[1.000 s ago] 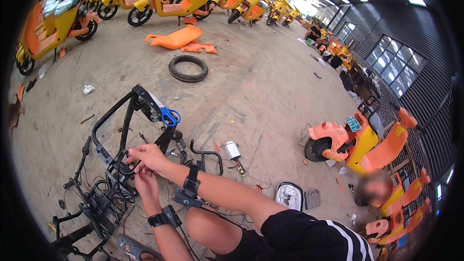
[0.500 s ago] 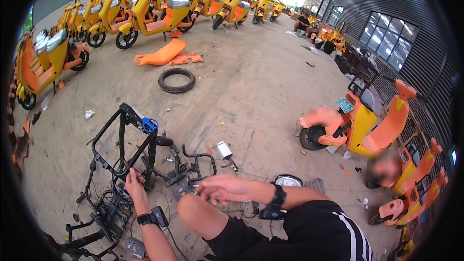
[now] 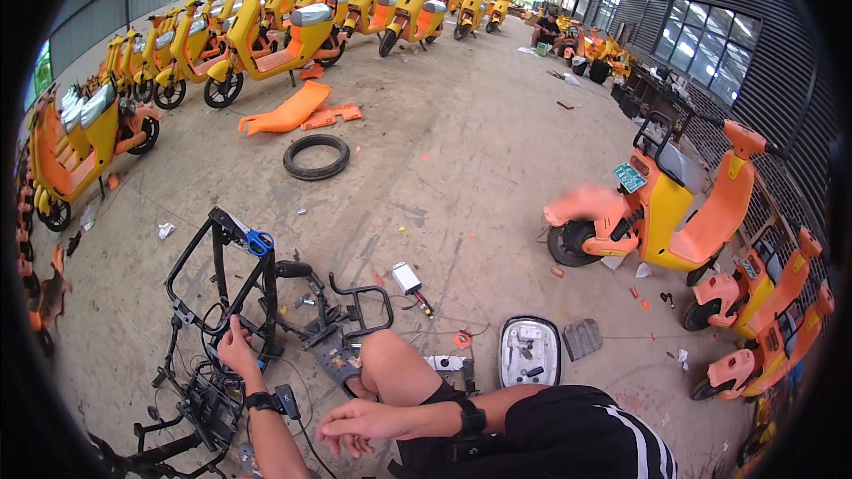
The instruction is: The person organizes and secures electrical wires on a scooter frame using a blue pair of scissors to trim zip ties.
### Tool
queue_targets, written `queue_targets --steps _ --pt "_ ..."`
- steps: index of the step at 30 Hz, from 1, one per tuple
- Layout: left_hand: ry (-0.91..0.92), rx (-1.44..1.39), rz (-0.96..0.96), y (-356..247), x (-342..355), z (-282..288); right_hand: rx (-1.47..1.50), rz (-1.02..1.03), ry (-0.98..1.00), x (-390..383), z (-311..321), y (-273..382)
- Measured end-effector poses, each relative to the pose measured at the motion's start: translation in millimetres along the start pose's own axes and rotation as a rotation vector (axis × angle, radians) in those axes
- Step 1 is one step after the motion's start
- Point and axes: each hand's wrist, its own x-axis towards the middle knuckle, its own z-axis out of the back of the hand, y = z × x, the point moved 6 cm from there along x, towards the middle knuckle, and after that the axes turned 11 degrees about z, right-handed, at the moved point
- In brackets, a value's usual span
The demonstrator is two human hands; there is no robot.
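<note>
At the lower left stands a bare black scooter frame (image 3: 219, 270), with wires and brackets tangled about its lower part. My left hand (image 3: 238, 350) is at its near side, fingers curled and thumb pointing up; what they close on is hidden. Blue-handled scissors (image 3: 259, 242) rest on the top corner of the frame. My right hand (image 3: 359, 426) hangs in front of my bent knee, empty, its fingers loosely apart. Beyond the knee lie a bent black tube bracket (image 3: 364, 312) and a silver box with a cable (image 3: 406, 278).
A white-lined black shell (image 3: 530, 350) holding small parts lies right of my knee, beside a grey mat (image 3: 582, 340). Farther off are a tire (image 3: 317, 158) and an orange panel (image 3: 286, 113). Yellow-orange scooters (image 3: 661, 213) stand right and behind. Another person (image 3: 546, 31) sits far back.
My right hand has moved down and left, nearer to me. My left hand stays by the frame, slightly lower in view. The view has shifted, uncovering the white-lined shell.
</note>
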Motion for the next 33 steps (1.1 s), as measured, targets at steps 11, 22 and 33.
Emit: queue_targets --steps 11,22,33 --pt "0.028 -0.290 0.225 8.6 7.4 -0.9 0.010 0.002 -0.034 46.3 8.3 -15.4" --pt "0.224 -0.366 0.454 4.4 5.7 -7.5 0.088 -0.034 -0.207 58.1 76.8 -56.9" --pt "0.540 -0.123 0.542 -11.5 -0.9 -1.1 -0.015 0.042 -0.293 76.0 48.7 -64.3"
